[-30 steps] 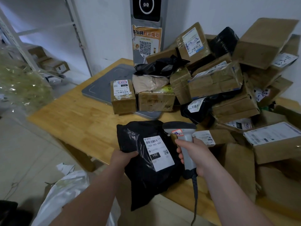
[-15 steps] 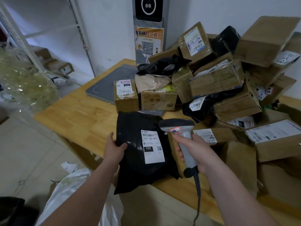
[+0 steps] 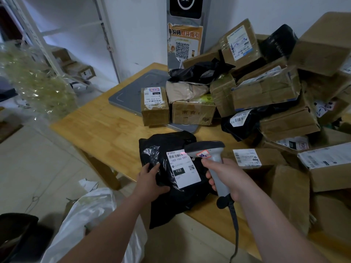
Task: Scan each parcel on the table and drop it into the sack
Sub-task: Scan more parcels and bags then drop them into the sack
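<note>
- At 6 o'clock on the table point(image 3: 98, 130), at its near edge: black poly parcel point(image 3: 171, 202) hanging partly over the rim, white label point(image 3: 183, 168) face up.
- Left hand point(image 3: 150, 182) grasps the parcel's 9 o'clock edge.
- Right hand point(image 3: 226, 177) is wrapped round the scanner point(image 3: 204, 149) handle; red beam falls on the barcode at the label's 12 o'clock end.
- Judged step: scan under way on this parcel; pile of boxes point(image 3: 266, 95) at 2 o'clock likely awaits.
- Next move: left hand carries the parcel to the white sack point(image 3: 85, 215) at 8 o'clock, below the table; the limp bag needs a firm grasp.
</note>
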`<state>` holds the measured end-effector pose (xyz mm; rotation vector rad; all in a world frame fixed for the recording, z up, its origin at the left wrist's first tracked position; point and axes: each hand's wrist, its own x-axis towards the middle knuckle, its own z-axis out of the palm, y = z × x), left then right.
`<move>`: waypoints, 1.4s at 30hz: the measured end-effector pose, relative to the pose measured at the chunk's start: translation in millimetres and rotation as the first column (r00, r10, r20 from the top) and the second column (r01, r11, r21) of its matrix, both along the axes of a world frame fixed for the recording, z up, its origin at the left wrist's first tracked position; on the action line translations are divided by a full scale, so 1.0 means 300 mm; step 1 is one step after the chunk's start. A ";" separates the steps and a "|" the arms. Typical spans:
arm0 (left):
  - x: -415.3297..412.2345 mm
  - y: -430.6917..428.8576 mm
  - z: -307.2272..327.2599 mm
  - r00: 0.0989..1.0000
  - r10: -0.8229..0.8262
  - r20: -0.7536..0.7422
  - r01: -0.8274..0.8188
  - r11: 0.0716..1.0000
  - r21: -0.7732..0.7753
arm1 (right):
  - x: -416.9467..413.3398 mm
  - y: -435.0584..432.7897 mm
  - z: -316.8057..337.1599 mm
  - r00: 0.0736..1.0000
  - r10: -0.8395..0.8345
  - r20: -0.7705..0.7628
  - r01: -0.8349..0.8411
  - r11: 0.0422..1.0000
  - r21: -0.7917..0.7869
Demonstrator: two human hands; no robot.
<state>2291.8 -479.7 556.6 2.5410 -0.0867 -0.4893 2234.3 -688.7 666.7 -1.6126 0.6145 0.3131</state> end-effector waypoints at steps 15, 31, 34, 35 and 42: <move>-0.006 -0.006 0.012 0.994 0.106 -0.013 -0.107 0.992 -0.069 | 0.037 0.024 0.054 0.998 0.062 -0.021 -0.064 0.995 -0.076; 0.022 0.036 0.053 0.705 0.493 -0.510 -0.686 0.292 -0.667 | 0.033 -0.017 0.130 0.989 0.144 -0.035 -0.147 0.986 -0.078; 0.030 0.051 0.060 0.707 0.504 -0.496 -0.665 0.234 -0.709 | 0.027 -0.010 0.142 0.989 0.149 -0.023 -0.150 0.986 -0.070; 0.030 0.056 0.066 0.707 0.510 -0.489 -0.657 0.218 -0.722 | 0.028 -0.007 0.143 0.988 0.151 -0.018 -0.151 0.986 -0.065; 0.017 0.123 0.085 0.717 0.536 -0.445 -0.623 0.206 -0.755 | 0.052 0.049 0.141 0.982 0.182 0.041 -0.180 0.983 -0.037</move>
